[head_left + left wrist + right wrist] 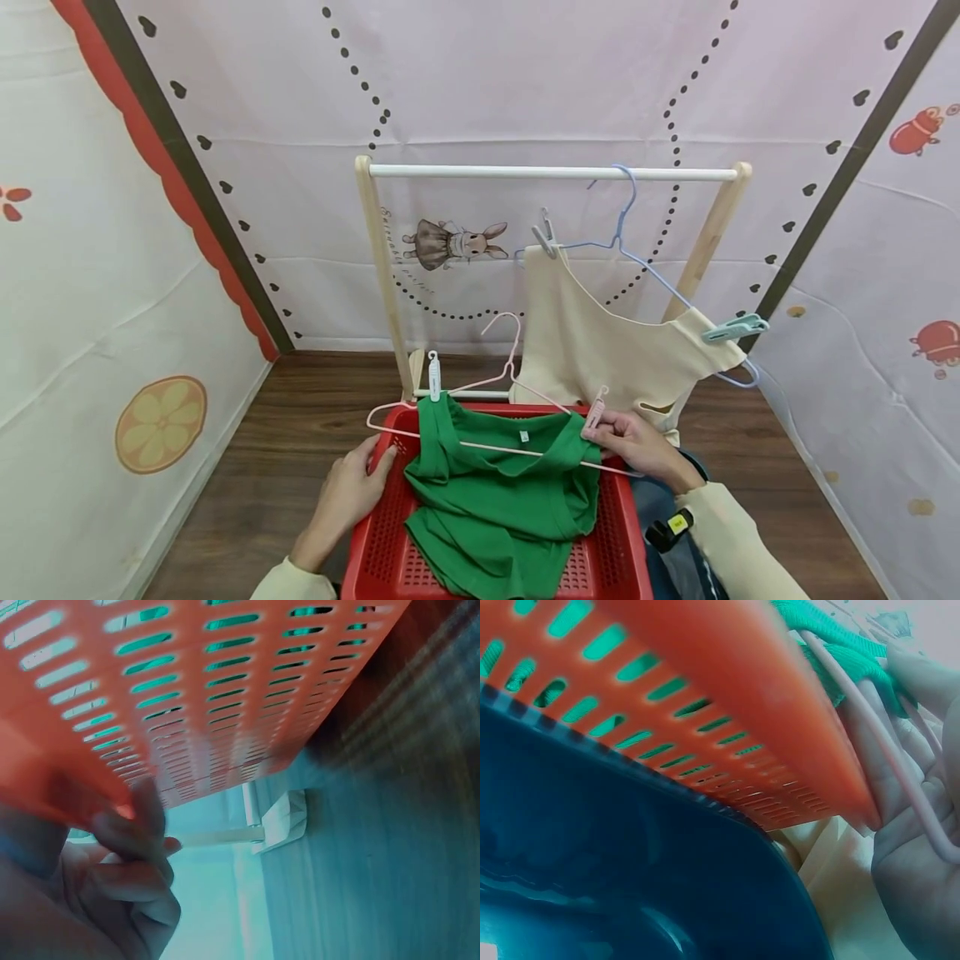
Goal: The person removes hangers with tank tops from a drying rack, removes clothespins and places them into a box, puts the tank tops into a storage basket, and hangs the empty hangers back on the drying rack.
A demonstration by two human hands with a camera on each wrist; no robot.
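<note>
A green sleeveless top [502,492] lies over the red basket [630,533], with a pink hanger [513,354] through its shoulders. A white clothespin [434,377] stands on its left shoulder in the picture and a pale pink clothespin [595,412] on the right one. My left hand [348,487] grips the basket's left rim, fingers curled beneath it in the left wrist view. At the shoulder by the pink clothespin, my right hand [637,446] pinches the green cloth between thumb and fingers. The hanger's arm crosses that palm in the right wrist view.
Behind the basket stands a wooden rack [382,275] with a white rail [525,172]. From the rail, a blue hanger [618,233] carries a cream top [577,333] with a grey clothespin [547,235] and a teal clothespin [735,328]. A dark blue tub [630,840] adjoins the basket.
</note>
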